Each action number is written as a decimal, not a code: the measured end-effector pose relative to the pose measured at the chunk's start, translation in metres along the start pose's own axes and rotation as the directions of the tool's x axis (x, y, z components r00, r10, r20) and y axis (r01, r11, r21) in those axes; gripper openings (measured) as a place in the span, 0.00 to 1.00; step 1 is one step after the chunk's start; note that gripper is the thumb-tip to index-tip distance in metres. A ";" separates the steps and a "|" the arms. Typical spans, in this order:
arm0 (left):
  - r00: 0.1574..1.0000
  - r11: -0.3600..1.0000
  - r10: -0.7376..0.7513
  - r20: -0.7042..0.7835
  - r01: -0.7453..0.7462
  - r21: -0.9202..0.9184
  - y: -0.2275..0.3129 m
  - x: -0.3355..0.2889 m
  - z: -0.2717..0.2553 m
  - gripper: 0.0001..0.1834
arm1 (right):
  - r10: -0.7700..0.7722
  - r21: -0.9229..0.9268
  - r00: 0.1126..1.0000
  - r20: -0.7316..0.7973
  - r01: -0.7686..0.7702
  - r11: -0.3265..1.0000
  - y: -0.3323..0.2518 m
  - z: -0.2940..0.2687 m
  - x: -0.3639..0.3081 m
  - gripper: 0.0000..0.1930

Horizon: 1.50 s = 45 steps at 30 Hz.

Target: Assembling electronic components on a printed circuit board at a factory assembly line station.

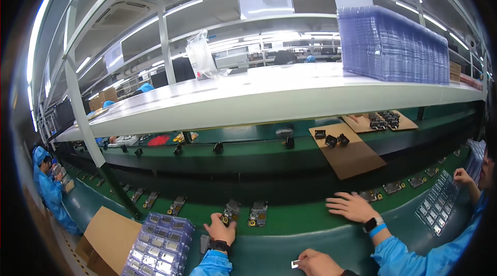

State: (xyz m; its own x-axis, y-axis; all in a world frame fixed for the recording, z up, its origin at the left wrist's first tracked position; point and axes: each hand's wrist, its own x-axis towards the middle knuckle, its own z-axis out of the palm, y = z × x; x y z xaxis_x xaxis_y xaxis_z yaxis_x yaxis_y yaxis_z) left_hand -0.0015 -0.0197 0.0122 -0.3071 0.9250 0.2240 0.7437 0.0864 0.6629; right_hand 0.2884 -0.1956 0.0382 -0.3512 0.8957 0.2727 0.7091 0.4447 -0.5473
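On the green belt in front of me, my left hand has its fingers closed around the edge of a circuit board. A similar circuit board lies just right of it. Nearer to me, low in the picture, my right hand pinches a small flat white piece between thumb and fingers. Beside my left wrist is a grey block-like object, partly hidden by the arm. Stacked clear plastic trays with small metallic parts in their pockets stand left of that hand.
From the right, a co-worker's hand reaches over the belt near more boards; the other holds a tray. Cardboard carries black parts. A shelf spans above, bearing tray stacks. An open carton stands left.
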 end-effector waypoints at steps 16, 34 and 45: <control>0.843 0.596 0.294 0.450 0.207 -0.776 0.054 -0.177 -0.085 0.11 | -0.337 0.072 0.821 -0.461 0.413 0.908 -0.063 -0.003 0.022 0.12; 0.811 0.515 0.344 0.473 0.258 -0.817 0.045 -0.182 -0.079 0.14 | -0.293 0.068 0.844 -0.449 0.359 0.931 -0.065 0.011 0.019 0.14; 0.819 0.560 0.268 0.507 0.296 -0.774 0.049 -0.182 -0.078 0.11 | -0.308 0.041 0.841 -0.444 0.362 0.931 -0.064 0.011 0.018 0.16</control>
State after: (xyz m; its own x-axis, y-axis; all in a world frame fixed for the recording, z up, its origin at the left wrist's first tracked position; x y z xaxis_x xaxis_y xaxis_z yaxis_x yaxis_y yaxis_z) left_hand 0.0448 -0.2131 0.0598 0.2492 0.9684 -0.0014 -0.1341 0.0360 0.9903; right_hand 0.2297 -0.2076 0.0698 -0.2425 0.6163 0.7493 0.5083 0.7385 -0.4429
